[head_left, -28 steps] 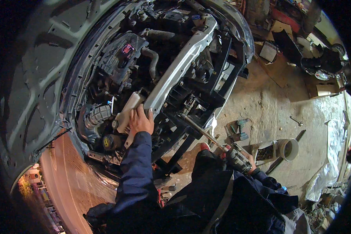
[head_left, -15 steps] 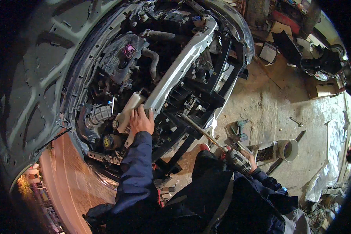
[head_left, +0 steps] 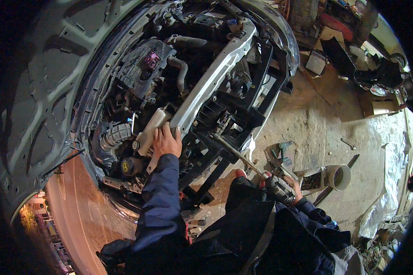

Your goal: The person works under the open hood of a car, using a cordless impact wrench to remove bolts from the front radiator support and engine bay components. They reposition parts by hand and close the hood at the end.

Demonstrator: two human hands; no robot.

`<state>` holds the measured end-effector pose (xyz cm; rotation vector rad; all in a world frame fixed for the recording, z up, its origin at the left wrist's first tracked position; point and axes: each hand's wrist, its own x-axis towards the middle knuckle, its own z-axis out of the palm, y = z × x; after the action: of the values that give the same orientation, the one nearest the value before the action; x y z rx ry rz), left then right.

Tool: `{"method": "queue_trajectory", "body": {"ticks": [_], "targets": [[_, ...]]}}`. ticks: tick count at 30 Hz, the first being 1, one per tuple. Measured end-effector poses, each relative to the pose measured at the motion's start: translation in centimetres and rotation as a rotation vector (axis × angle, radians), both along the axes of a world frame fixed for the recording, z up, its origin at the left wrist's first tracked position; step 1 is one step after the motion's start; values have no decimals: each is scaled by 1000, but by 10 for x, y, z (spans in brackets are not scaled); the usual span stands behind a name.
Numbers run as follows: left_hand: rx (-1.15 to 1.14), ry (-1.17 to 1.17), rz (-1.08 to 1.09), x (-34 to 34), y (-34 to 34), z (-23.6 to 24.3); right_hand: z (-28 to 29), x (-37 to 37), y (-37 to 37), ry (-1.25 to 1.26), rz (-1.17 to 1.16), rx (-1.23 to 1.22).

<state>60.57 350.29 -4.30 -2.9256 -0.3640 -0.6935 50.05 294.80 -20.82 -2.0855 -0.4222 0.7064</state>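
Note:
My left hand point(head_left: 168, 144) rests on the lower end of the silver crossmember point(head_left: 211, 75), fingers spread, beside a pale plastic reservoir tank point(head_left: 152, 128). Its hold looks like a light rest rather than a grip. My right hand point(head_left: 295, 187) is wrapped round a dark power tool point(head_left: 279, 189) with a red collar. From that tool a long metal extension bar point(head_left: 238, 154) reaches up and left to the black front frame point(head_left: 243, 112) of the car. Where the bar's far tip meets the frame is too dark to make out.
A raised hood point(head_left: 41, 91) fills the left side above the engine point(head_left: 142, 68). A green cordless drill point(head_left: 282, 151), a metal wrench point(head_left: 348, 143) and a white bucket point(head_left: 339, 177) stand or lie on the floor to the right. Car parts point(head_left: 381, 78) crowd the far right.

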Motion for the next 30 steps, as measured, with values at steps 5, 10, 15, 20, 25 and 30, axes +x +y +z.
{"method": "queue_trajectory", "body": {"ticks": [5, 10, 15, 20, 25, 30], "targets": [[9, 15, 29, 0, 1, -4, 7, 0, 9, 284, -248, 226], [-2, 23, 43, -1, 1, -5, 12, 4, 9, 195, -138, 95], [-32, 18, 34, 1, 2, -5, 13, 5, 3, 132, -160, 182], [-40, 30, 28, 1, 4, -7, -22, -7, 0, 527, -398, 472], [-29, 30, 23, 1, 6, -9, -27, -2, -5, 203, -162, 256], [-23, 23, 24, 1, 6, -9, 11, -4, 12, 530, -343, 625]]}}
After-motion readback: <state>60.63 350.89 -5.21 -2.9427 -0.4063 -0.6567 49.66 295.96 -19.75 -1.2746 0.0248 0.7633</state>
